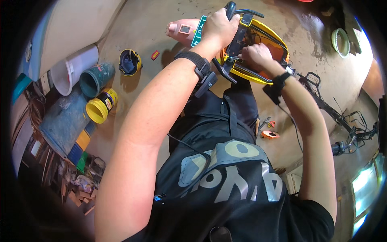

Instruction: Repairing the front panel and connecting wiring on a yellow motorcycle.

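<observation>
My left hand (219, 28) is closed round a black curved handle (230, 9) on a yellow-and-black body (278, 38) with an orange inside. My right hand (257, 55) is inside that body, fingers curled at a small metal piece (231, 58); I cannot make out whether it is a tool or a fitting. Beside my left hand is a pink plastic part (181, 32) with a green plate (198, 31). A black bar (225, 74) sticks out below my hands, over my dark-trousered legs.
Buckets and barrels (60, 121) line the left, with a yellow-and-black pail (130, 72) and a small red box (155, 54) nearby. A pale ring (340, 44) lies at upper right. Red-handled pliers (271, 123), an orange object (269, 134) and a cabled black frame (342, 121) are at right.
</observation>
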### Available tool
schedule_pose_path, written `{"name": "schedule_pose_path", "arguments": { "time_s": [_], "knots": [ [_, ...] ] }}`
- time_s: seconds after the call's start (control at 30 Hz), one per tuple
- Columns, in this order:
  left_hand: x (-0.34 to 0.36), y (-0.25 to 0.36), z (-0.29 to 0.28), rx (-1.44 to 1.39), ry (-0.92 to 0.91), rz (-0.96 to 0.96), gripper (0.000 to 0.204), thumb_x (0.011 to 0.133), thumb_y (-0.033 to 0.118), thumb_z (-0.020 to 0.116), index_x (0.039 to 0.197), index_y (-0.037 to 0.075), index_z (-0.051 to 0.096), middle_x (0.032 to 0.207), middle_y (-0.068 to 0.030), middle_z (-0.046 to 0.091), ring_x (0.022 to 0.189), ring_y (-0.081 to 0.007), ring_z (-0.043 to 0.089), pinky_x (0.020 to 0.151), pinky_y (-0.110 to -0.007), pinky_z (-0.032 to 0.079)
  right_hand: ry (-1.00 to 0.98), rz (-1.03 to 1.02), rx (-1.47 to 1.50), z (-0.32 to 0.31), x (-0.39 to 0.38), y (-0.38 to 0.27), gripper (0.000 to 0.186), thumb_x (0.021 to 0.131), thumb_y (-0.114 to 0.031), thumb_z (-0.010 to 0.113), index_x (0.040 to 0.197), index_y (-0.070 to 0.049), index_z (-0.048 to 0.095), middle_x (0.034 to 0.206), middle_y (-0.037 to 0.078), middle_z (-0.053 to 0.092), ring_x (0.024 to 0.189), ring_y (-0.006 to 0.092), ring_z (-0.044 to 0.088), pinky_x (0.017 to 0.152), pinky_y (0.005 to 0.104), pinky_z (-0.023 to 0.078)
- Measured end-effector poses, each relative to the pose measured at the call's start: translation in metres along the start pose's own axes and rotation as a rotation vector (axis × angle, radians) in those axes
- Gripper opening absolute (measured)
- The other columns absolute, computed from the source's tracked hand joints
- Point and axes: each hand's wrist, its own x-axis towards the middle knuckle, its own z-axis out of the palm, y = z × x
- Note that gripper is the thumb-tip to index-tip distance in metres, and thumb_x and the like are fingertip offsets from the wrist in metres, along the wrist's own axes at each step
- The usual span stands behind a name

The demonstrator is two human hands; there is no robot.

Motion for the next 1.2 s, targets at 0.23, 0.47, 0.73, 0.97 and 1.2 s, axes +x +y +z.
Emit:
{"name": "schedule_pose_path", "arguments": {
  "time_s": [0.23,0.47,0.73,0.97,1.2],
  "knots": [
    [0.002,0.004,0.0,-0.02,-0.037,-0.017,0.044,0.096,0.042,0.064,0.1,-0.002,0.068,0.094,-0.0269,0.073,0.094,-0.0455,0.07,0.086,-0.049,0.054,0.233,0.669,0.511,0.07,-0.067,-0.103,0.032,0.104,-0.045,0.053,0.111,-0.016,0.065,0.08,0.018,0.073,0.078,0.0412,0.071,0.076,0.0471,0.056],
    [0.002,0.004,0.001,0.01,-0.038,-0.034,0.043,0.096,0.04,0.065,0.096,-0.003,0.067,0.089,-0.0274,0.072,0.091,-0.0458,0.07,0.083,-0.049,0.055,0.397,0.967,2.164,0.064,0.001,-0.18,0.033,0.112,-0.026,0.032,0.121,0.0,0.05,0.112,0.021,0.074,0.09,0.0265,0.074,0.072,0.0361,0.061],
    [0.003,0.004,0.0,0.013,-0.039,-0.02,0.044,0.096,0.041,0.065,0.096,-0.002,0.067,0.089,-0.0282,0.072,0.091,-0.0467,0.07,0.083,-0.049,0.055,0.188,0.727,2.009,0.072,-0.039,-0.159,0.023,0.11,-0.02,0.045,0.12,-0.001,0.054,0.095,0.017,0.073,0.078,0.0247,0.073,0.07,0.0329,0.06],
    [0.003,0.001,0.003,-0.002,-0.02,0.008,0.043,0.096,0.041,0.064,0.097,-0.002,0.068,0.09,-0.0277,0.073,0.092,-0.0466,0.071,0.084,-0.049,0.055,0.142,0.505,0.424,0.055,-0.067,-0.063,0.034,0.104,-0.039,0.05,0.112,-0.011,0.068,0.089,0.015,0.074,0.085,0.0339,0.072,0.08,0.0496,0.052],
    [0.002,0.003,0.001,0.007,-0.028,0.003,0.041,0.094,0.038,0.065,0.099,-0.002,0.068,0.093,-0.0287,0.073,0.094,-0.0464,0.071,0.086,-0.05,0.056,0.219,0.128,-0.037,0.014,-0.027,-0.033,0.024,0.099,-0.036,0.059,0.092,-0.017,0.073,0.085,0.006,0.072,0.088,0.0261,0.066,0.085,0.0433,0.04]
  ]
}}
